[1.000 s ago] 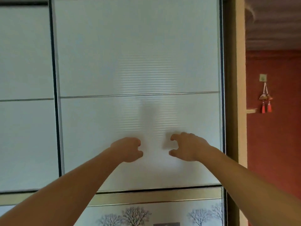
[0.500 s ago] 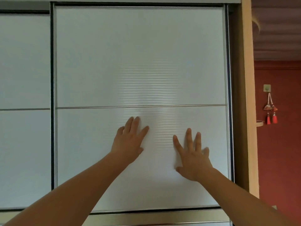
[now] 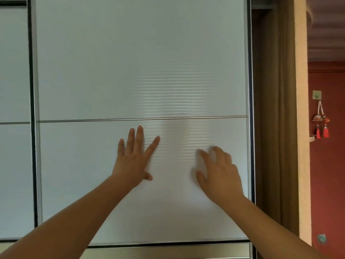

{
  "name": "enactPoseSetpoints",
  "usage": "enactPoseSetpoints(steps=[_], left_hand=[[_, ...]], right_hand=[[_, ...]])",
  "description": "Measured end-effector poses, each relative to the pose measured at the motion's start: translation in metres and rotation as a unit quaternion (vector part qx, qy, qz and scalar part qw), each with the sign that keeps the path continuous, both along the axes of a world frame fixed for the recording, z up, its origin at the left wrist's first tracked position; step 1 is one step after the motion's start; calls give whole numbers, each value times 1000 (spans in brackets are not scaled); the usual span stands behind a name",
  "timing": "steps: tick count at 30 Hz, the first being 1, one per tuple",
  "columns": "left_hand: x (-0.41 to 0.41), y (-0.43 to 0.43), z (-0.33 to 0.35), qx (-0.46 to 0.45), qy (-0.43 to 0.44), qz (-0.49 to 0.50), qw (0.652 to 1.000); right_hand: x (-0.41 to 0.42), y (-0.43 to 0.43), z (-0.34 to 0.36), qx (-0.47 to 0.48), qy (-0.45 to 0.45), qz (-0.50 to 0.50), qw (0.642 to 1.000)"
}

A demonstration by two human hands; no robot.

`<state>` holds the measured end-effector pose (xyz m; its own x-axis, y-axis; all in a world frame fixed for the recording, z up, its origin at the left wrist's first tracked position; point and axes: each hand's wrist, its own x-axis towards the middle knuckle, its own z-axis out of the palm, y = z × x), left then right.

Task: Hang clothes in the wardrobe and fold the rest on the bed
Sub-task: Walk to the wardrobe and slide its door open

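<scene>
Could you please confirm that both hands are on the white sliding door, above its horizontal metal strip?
Not quite: in the head view the left hand and the right hand are both on the white sliding door, but below its horizontal metal strip, not above it.

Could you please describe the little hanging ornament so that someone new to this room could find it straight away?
Start at the white sliding wardrobe door, then look right past the pale upright post to the red wall. There, a small ornament hangs by a white cord from a square hook. Its two red tassels set it apart from the teal fitting lower down.
</scene>
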<state>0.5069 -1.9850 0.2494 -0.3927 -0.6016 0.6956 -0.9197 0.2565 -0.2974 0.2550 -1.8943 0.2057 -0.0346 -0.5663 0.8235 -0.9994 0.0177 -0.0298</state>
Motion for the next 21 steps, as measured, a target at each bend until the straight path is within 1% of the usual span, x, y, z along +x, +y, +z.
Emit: enactPoseSetpoints(steps=[2,4,6,7,9,11,13,14,17,19,20,21], left_hand=[[11,1,0,2,-4,20,1000],[23,1,1,4,-3,35,999],[36,1,1,8,7,41,999],[43,0,0,10,12,45,999],[54,-1,0,17,29,54,998],[59,0,1,9,64,43,997],[56,4,7,-27,97,13,995],[51,6,11,-40,101,-6,994],[27,12,30,-49,96,-71,992],[9,15,44,-54,89,-105,989],[0,15,51,-57,84,-119,988],[-8,15,57,-59,79,-130,987]], right_hand=[[-12,-1,1,-80,-77,9,994],[-23,-1,-2,-114,-155,14,981],[-29,0,-9,-125,-218,13,968],[-31,-2,-14,-109,-249,11,962],[-31,-6,-27,-37,-302,18,952],[-24,-9,-38,28,-367,86,926],[-11,-11,-48,52,-425,157,890],[-4,-13,-55,58,-432,169,884],[16,-19,-75,91,-424,188,881],[25,-24,-90,117,-419,225,872],[28,-31,-99,127,-409,234,873],[31,-36,-106,130,-385,234,883]])
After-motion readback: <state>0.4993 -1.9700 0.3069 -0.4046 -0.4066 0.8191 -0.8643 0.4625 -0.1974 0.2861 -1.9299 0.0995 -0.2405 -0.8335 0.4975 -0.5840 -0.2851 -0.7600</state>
